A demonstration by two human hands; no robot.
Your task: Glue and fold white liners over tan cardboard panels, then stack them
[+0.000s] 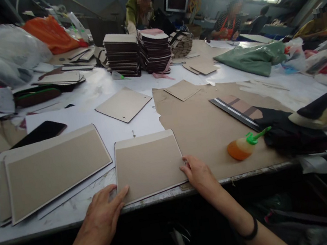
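Note:
A tan rectangular board panel [150,166] with a dark edge and a paler top strip lies at the front edge of the table. My left hand [106,204] grips its lower left corner, thumb on top and the other fingers at the side edge. At the right edge, my right hand [197,171] pinches the same panel between thumb and curled fingers. Left of it rests a small stack of similar panels [58,172]. Behind stands a square board with two slots [123,105], lying flat on white paper.
A bottle of orange liquid with a green spout [242,148] stands on brown paper [196,134] at right. A dark phone-like slab [41,131] lies behind the left stack. Tall piles of panels [123,56] stand farther back. A co-worker [136,11] sits across the table.

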